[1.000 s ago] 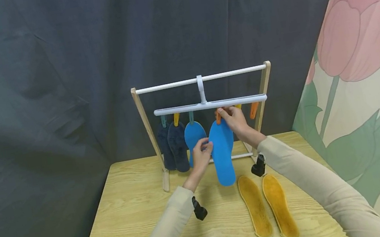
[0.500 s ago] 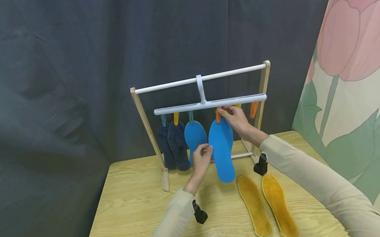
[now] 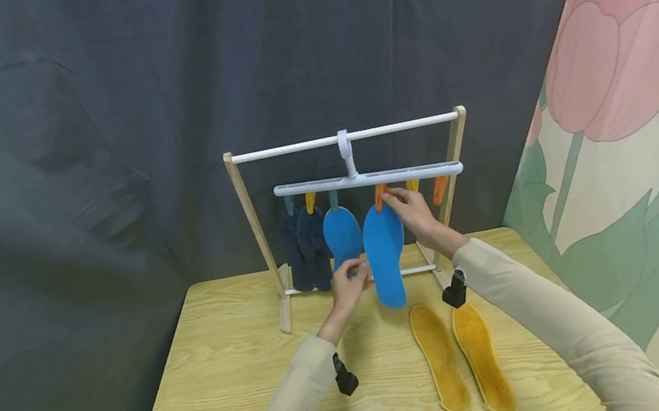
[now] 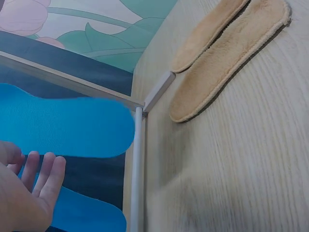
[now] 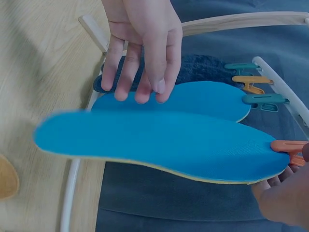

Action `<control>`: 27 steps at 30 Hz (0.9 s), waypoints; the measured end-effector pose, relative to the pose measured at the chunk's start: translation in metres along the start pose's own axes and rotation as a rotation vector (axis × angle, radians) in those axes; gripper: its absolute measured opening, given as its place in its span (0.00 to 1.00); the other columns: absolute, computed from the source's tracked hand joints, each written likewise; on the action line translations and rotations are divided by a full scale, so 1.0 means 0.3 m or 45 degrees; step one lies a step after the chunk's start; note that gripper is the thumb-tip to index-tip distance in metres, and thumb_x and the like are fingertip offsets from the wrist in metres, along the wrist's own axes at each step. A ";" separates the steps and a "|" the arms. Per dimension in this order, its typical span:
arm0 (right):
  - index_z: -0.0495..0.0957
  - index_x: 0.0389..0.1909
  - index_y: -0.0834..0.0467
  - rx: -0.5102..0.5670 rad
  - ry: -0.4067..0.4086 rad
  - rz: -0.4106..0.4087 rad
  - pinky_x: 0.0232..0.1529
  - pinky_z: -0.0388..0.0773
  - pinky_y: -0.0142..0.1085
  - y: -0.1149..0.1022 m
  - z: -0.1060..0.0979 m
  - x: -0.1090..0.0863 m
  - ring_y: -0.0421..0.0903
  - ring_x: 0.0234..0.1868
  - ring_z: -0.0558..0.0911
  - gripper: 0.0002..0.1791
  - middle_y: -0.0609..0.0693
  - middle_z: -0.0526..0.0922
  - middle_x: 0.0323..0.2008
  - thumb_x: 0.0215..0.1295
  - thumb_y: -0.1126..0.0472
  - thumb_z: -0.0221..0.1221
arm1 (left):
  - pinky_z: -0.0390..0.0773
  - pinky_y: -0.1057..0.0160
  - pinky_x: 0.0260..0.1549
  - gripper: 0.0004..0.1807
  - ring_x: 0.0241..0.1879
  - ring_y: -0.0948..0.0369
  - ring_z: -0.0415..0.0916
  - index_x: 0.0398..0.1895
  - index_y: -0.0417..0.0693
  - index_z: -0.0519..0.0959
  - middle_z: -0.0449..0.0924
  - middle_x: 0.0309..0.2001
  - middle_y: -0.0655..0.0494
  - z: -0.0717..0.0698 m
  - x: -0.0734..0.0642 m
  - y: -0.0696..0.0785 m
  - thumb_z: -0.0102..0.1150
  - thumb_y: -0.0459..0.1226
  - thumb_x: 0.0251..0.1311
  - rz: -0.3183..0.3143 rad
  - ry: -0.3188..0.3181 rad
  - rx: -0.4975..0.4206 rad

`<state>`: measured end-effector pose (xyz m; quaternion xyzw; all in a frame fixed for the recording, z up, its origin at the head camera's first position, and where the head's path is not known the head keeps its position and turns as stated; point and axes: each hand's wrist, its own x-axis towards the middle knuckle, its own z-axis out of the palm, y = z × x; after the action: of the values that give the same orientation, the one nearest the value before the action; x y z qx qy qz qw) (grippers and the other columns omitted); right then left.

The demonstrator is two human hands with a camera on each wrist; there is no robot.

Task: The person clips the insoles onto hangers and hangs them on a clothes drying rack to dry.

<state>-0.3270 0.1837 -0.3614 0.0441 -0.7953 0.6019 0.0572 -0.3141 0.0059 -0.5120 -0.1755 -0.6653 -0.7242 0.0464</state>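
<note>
A blue insole point(image 3: 385, 254) hangs toe-up from an orange clothespin point(image 3: 380, 196) under the white clip hanger point(image 3: 402, 174). My right hand point(image 3: 416, 213) pinches that clothespin, thumb at its side and fingers behind the insole's top in the right wrist view. My left hand point(image 3: 348, 285) is beside the insole's lower left edge, its fingers loosely bent and holding nothing. Behind it hangs a second blue insole point(image 5: 207, 99) from a teal clothespin point(image 5: 265, 98). Farther left, two dark fuzzy insoles point(image 3: 313, 247) hang from teal and yellow clothespins.
Two tan fleece insoles point(image 3: 441, 360) lie on the wooden table point(image 3: 217, 396) at front right. A rack point(image 3: 251, 225) of wood and white rods carries the hanger. One yellow clothespin point(image 3: 412, 185) and another orange clothespin point(image 3: 440, 191) hang at right. A dark curtain point(image 3: 97, 127) stands behind.
My left hand has come down and away from the blue insole's edge. The insole hangs slightly higher, and the hanger has turned a little, its left end shifting right.
</note>
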 end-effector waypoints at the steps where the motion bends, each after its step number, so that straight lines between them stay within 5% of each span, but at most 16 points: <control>1: 0.60 0.72 0.68 0.000 0.004 0.005 0.68 0.62 0.49 0.002 -0.002 -0.001 0.59 0.71 0.62 0.30 0.65 0.63 0.70 0.79 0.54 0.48 | 0.84 0.53 0.40 0.15 0.39 0.40 0.82 0.53 0.25 0.74 0.77 0.41 0.30 0.004 -0.003 0.010 0.53 0.31 0.72 -0.030 0.008 0.005; 7: 0.61 0.71 0.68 -0.003 0.027 0.019 0.66 0.64 0.50 0.012 -0.010 -0.003 0.58 0.68 0.65 0.29 0.65 0.65 0.69 0.79 0.54 0.47 | 0.81 0.41 0.41 0.12 0.42 0.32 0.78 0.51 0.26 0.76 0.78 0.41 0.28 0.017 -0.021 0.014 0.52 0.29 0.71 -0.110 0.015 0.006; 19: 0.59 0.72 0.69 0.077 -0.041 0.041 0.69 0.63 0.48 0.041 -0.021 -0.011 0.60 0.71 0.62 0.28 0.66 0.61 0.71 0.80 0.56 0.44 | 0.84 0.48 0.36 0.11 0.29 0.62 0.80 0.49 0.29 0.79 0.81 0.37 0.37 0.024 -0.041 -0.025 0.55 0.30 0.70 -0.151 0.020 0.048; 27: 0.62 0.70 0.71 0.071 -0.024 0.101 0.64 0.70 0.48 0.053 -0.027 -0.017 0.61 0.65 0.69 0.26 0.68 0.67 0.66 0.81 0.57 0.43 | 0.84 0.47 0.37 0.10 0.27 0.66 0.77 0.50 0.30 0.79 0.80 0.34 0.51 0.035 -0.052 -0.024 0.54 0.28 0.70 -0.251 0.015 0.010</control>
<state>-0.3238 0.1959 -0.3752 0.0196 -0.7798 0.6253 0.0246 -0.2996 0.0143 -0.5231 -0.1046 -0.6818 -0.7237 -0.0205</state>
